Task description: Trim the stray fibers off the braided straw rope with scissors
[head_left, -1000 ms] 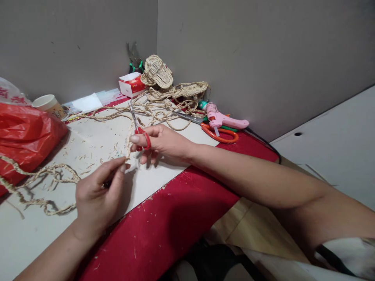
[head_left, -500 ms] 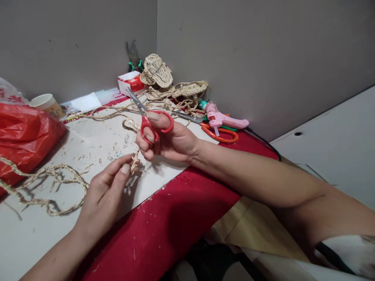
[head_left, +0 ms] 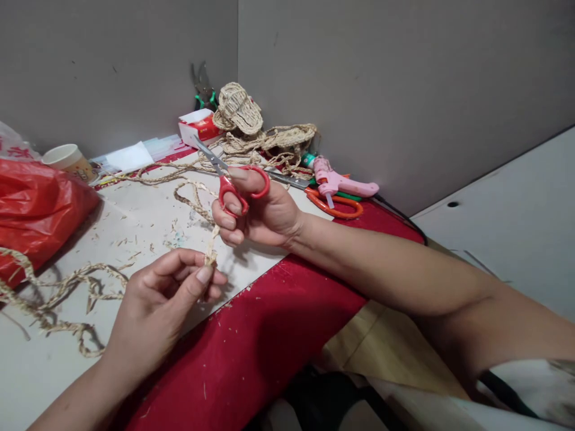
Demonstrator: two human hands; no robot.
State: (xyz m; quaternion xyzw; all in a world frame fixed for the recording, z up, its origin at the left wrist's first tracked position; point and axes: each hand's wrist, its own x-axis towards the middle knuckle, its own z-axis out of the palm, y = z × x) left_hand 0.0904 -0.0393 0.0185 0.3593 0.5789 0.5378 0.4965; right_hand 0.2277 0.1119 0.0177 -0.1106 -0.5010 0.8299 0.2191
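My left hand (head_left: pixel 168 293) pinches a braided straw rope (head_left: pixel 211 244) between thumb and fingers, low over the front edge of the white board (head_left: pixel 148 239). From the pinch the rope runs up behind the fingers of my right hand (head_left: pixel 258 206). More of the rope lies loose to the left of my left hand. Red-handled scissors (head_left: pixel 233 193) sit in my right hand, thumb and fingers through the loops. Their blades point up and to the left, looking closed, away from the rope's pinched end.
A red plastic bag (head_left: pixel 42 209) and a paper cup (head_left: pixel 67 161) stand at the left. Behind are coiled straw ropes (head_left: pixel 240 108), a red-white box (head_left: pixel 197 126) and pliers (head_left: pixel 203 90). Orange-handled scissors (head_left: pixel 335 206) and a pink glue gun (head_left: pixel 344 182) lie right. Straw scraps litter the board.
My left hand has moved slightly down and right along the rope, and the rope stretch above it shows longer. The loose rope at left has shifted. The scissors stay nearly in place.
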